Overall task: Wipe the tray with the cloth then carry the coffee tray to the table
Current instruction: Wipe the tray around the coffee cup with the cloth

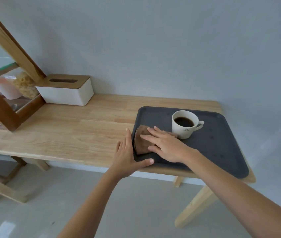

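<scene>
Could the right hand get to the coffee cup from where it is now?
Probably yes. The right hand lies flat on the brown cloth beside the cup, with nothing between them.

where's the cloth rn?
Head view: the brown cloth lies on the near-left part of the dark tray, flat under the right hand, just left of the coffee cup.

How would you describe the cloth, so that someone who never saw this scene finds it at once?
Look at the long wooden bench against the wall, then at the dark grey tray on its right end. The cloth lies in the tray's near-left corner, under the flat right hand, beside a white cup of coffee. It is the only brown, folded, soft thing there.
</scene>
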The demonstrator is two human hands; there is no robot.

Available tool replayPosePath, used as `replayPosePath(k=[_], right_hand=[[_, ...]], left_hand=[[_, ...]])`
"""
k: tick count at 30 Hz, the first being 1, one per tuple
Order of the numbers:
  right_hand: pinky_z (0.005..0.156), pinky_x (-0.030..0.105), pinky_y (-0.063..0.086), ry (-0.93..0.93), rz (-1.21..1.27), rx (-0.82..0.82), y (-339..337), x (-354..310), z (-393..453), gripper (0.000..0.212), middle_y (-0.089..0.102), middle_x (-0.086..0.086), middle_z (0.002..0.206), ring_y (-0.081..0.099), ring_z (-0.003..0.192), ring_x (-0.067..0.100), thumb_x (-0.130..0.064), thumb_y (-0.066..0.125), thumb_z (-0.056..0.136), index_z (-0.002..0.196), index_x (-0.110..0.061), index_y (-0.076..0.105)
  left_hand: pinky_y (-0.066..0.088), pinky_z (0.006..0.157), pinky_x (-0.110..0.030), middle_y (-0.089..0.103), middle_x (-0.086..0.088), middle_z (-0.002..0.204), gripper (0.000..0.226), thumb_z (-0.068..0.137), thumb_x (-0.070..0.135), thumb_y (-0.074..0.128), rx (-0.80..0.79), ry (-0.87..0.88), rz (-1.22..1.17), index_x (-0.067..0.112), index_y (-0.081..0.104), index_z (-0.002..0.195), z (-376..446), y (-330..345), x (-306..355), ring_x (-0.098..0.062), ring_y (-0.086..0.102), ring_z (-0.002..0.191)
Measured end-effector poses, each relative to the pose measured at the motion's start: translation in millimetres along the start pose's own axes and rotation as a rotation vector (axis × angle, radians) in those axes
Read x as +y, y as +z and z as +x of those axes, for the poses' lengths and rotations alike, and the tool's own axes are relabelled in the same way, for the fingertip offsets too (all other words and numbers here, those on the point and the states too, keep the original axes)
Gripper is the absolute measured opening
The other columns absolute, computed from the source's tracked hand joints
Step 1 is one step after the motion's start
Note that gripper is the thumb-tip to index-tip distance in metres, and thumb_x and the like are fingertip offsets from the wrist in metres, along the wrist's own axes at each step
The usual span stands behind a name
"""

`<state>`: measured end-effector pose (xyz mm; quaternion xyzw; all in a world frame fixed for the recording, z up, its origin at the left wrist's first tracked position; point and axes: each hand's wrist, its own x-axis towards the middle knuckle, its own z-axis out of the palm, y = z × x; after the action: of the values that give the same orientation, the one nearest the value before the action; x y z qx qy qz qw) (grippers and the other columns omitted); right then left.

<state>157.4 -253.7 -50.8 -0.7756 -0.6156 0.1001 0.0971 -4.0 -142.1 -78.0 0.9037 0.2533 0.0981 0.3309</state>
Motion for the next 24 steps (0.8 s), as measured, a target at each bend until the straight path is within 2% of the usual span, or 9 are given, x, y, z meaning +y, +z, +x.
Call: replayPosePath(k=[3, 7, 17, 21, 24], right_hand=[[0.121, 0.041, 0.01, 0.003, -0.048, 0.016, 13.2, 7.3, 10.5, 0.047, 0.011, 0.001, 0.162, 0.003, 0.149, 0.021, -0.038, 0.033, 0.1, 0.147, -0.036, 0.026], [0.12, 0.041, 0.013, 0.041, -0.046, 0.088, 16.3, 14.9, 33.5, 0.046, 0.017, 0.004, 0.161, 0.009, 0.149, 0.023, -0.026, 0.033, 0.102, 0.147, -0.032, 0.028], [0.118, 0.046, 0.016, 0.336, -0.087, 0.2, 10.4, 40.1, 118.7, 0.059, 0.021, 0.011, 0.158, 0.014, 0.146, 0.033, -0.007, 0.044, 0.093, 0.147, -0.022, 0.027], [0.117, 0.044, 0.019, 0.353, -0.05, 0.247, 13.6, 40.4, 125.7, 0.062, 0.026, 0.01, 0.155, 0.022, 0.143, 0.031, -0.005, 0.047, 0.09, 0.146, -0.022, 0.03], [0.116, 0.041, 0.021, 0.293, -0.02, 0.256, 16.2, 31.5, 113.4, 0.061, 0.032, 0.011, 0.153, 0.025, 0.143, 0.029, -0.003, 0.049, 0.088, 0.145, -0.018, 0.033]], left_hand=[[-0.003, 0.121, -0.04, -0.003, -0.001, 0.162, 0.134, 0.063, 0.082, 0.053, 0.01, -0.006, 0.074, 0.01, -0.023, 0.147, 1.9, 5.4, -0.4, -0.011, -0.001, 0.149], [-0.008, 0.12, -0.041, -0.015, -0.003, 0.161, 0.128, 0.07, 0.077, 0.053, -0.043, -0.027, 0.089, 0.01, -0.025, 0.146, 3.1, 4.7, 1.2, -0.01, -0.013, 0.147], [-0.014, 0.118, -0.039, -0.022, 0.0, 0.16, 0.126, 0.069, 0.082, 0.045, -0.109, -0.069, 0.153, 0.014, -0.029, 0.145, 4.2, 4.6, 1.3, -0.01, -0.021, 0.145], [-0.014, 0.118, -0.038, -0.02, 0.0, 0.16, 0.126, 0.068, 0.085, 0.043, -0.096, -0.064, 0.169, 0.014, -0.027, 0.146, 6.0, 4.9, -0.8, -0.01, -0.02, 0.146], [-0.012, 0.119, -0.04, -0.02, -0.001, 0.16, 0.126, 0.068, 0.085, 0.042, -0.091, -0.062, 0.173, 0.013, -0.027, 0.146, 4.7, 4.6, -0.9, -0.01, -0.02, 0.146]])
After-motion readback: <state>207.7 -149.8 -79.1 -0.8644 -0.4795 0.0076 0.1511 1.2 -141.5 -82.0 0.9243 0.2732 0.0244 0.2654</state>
